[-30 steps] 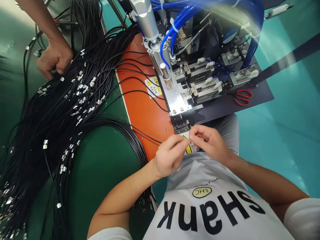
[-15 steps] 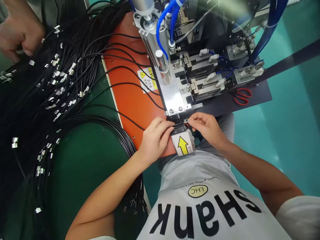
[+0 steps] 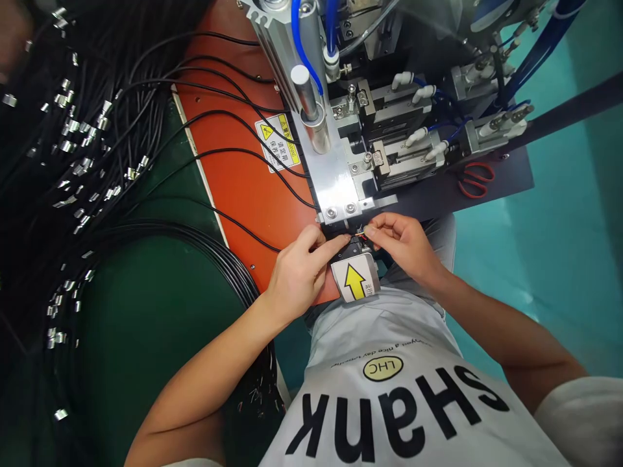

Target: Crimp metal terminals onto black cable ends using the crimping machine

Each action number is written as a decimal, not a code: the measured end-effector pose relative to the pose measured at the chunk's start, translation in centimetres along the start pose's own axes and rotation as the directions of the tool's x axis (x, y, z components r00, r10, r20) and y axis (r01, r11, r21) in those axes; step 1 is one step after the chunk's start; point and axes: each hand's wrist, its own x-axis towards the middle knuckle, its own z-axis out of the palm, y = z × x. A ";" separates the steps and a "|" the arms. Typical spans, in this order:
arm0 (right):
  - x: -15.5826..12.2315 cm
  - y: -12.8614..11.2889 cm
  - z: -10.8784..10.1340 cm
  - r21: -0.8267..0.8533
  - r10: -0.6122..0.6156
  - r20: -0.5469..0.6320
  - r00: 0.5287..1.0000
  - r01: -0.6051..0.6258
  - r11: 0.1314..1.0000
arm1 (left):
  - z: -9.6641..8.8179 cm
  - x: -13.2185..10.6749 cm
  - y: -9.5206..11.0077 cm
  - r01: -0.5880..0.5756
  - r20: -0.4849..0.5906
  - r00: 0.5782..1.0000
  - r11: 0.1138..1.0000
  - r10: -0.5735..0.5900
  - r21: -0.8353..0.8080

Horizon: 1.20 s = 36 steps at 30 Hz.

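Note:
My left hand (image 3: pixel 298 271) rests on the orange machine base (image 3: pixel 238 175), its fingers pressed together on a thin black cable end at the small black fixture (image 3: pixel 353 246). My right hand (image 3: pixel 402 242) pinches the cable's fine coloured wires (image 3: pixel 361 232) at the same fixture, just under the metal plate (image 3: pixel 335 181). A block with a yellow arrow label (image 3: pixel 355 280) sits right below my fingers. Both hands nearly touch at the fixture.
A large bundle of black cables with metal clips (image 3: pixel 73 162) covers the green table (image 3: pixel 160 311) to the left. Behind the fixture stands a machine with a pneumatic cylinder (image 3: pixel 306 91) and blue hoses (image 3: pixel 302 39). Red scissors (image 3: pixel 476 179) lie on the dark plate at right.
My hands went from in front of my chest forward to the fixture, uncovering the arrow label. The view shifted, and another person's hand at top left slid out of sight.

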 end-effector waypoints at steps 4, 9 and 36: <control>0.0 0.1 0.0 -0.019 -0.013 0.012 1.000 0.013 1.000 | 0.0 0.0 0.1 0.002 0.015 1.000 0.999 -0.003 0.052; 0.0 0.5 -0.2 -0.056 -0.039 0.021 0.999 0.040 0.998 | 0.0 0.1 0.1 -0.010 0.022 1.000 0.997 0.009 0.074; -0.1 0.5 -0.4 -0.247 -0.197 -0.038 0.980 0.182 0.952 | 0.2 0.4 0.5 -0.029 0.061 0.998 0.962 0.013 0.271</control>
